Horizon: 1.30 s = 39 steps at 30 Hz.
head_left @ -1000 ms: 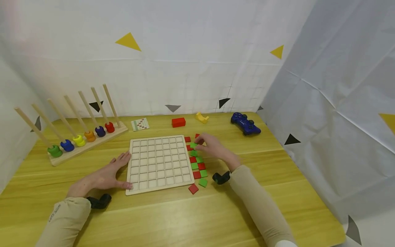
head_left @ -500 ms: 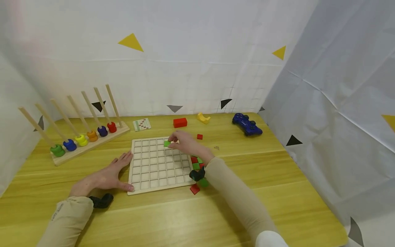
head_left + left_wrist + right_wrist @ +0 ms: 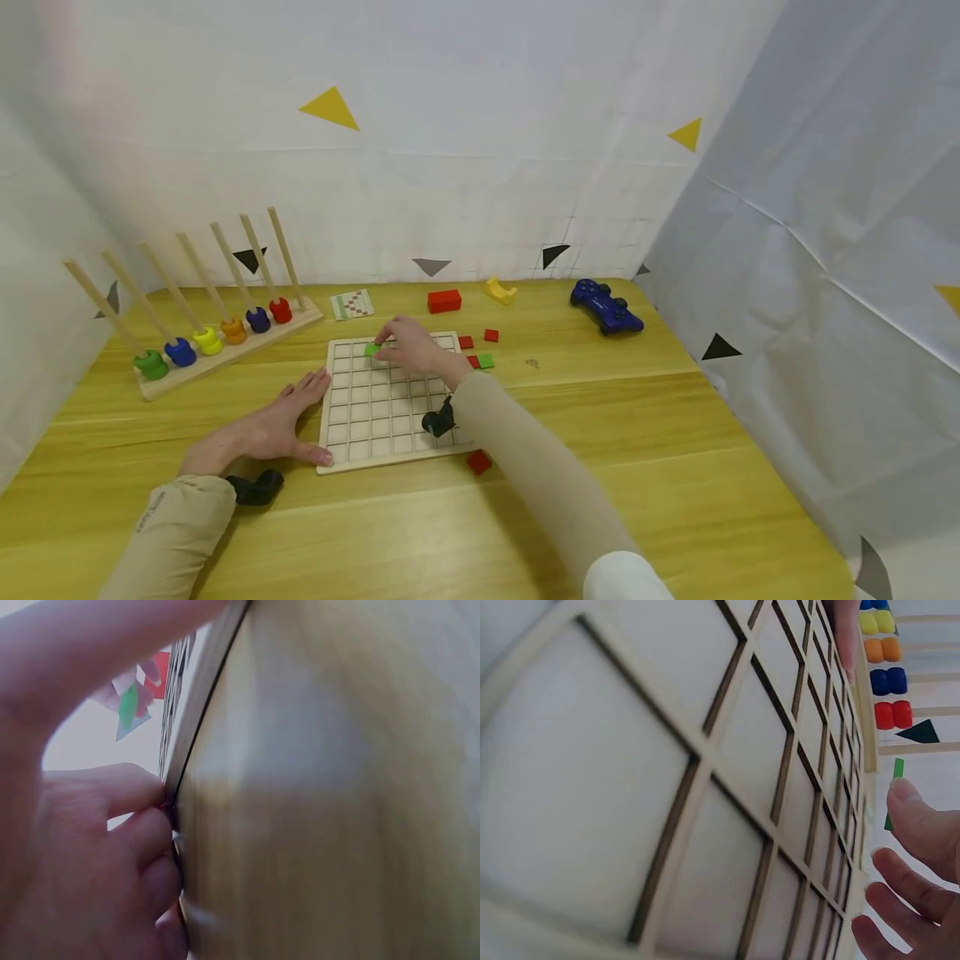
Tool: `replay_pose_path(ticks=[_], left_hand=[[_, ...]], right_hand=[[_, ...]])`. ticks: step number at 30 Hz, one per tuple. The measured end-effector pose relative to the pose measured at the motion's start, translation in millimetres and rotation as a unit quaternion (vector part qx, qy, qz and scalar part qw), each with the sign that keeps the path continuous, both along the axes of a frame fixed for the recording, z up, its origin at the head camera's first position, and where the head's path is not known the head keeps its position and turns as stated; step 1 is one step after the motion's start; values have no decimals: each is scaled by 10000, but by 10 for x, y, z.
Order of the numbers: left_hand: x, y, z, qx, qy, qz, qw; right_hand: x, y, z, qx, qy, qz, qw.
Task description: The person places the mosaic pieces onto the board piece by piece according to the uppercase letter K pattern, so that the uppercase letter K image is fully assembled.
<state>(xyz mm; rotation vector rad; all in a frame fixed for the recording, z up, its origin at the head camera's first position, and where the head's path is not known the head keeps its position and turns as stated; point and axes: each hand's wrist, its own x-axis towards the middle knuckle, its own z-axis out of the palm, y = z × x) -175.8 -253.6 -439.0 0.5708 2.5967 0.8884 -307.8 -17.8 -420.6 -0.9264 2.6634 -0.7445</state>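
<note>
Leftward shift since earlier frame: green tile (image 3: 372, 350), pinched in right hand (image 3: 415, 346) near board's (image 3: 360, 435) far-left corner, towards surface's (image 3: 420, 525) far edge. Left hand (image 3: 273, 427), fingers spread, likely steadies board.

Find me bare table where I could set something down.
Bare table lies right of the right sleeve, nearer than the blue controller. Another patch lies in front of the board, between left sleeve and right sleeve. Crowded: the board's right edge, with red and green tiles beside it.
</note>
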Motion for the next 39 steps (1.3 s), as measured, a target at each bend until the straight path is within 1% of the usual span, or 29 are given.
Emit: replay_pose_path(ticks=[6, 11, 17, 24, 29, 33, 39], left_hand=[[-10, 4, -4, -9, -19, -29, 10000], [-14, 5, -11, -6, -49, -33, 10000], [-11, 12, -24, 59, -40, -27, 10000], [-10, -2, -21, 107, -60, 13, 9999], [-12, -7, -31, 89, -47, 15, 9999], [-15, -7, -38, 92, -44, 11, 9999], [-21, -3, -36, 79, 3, 0, 10000]], right_hand=[[-73, -129, -66, 169, -7, -233, 9996], [-107, -207, -82, 207, -85, -312, 9993], [-116, -250, -109, 278, -37, -304, 9991], [-98, -263, -113, 204, 233, -257, 9992], [-101, -267, -119, 219, 315, -183, 9991], [-106, -269, -129, 166, 245, -216, 9993], [-121, -268, -172, -73, 48, -419, 9991]])
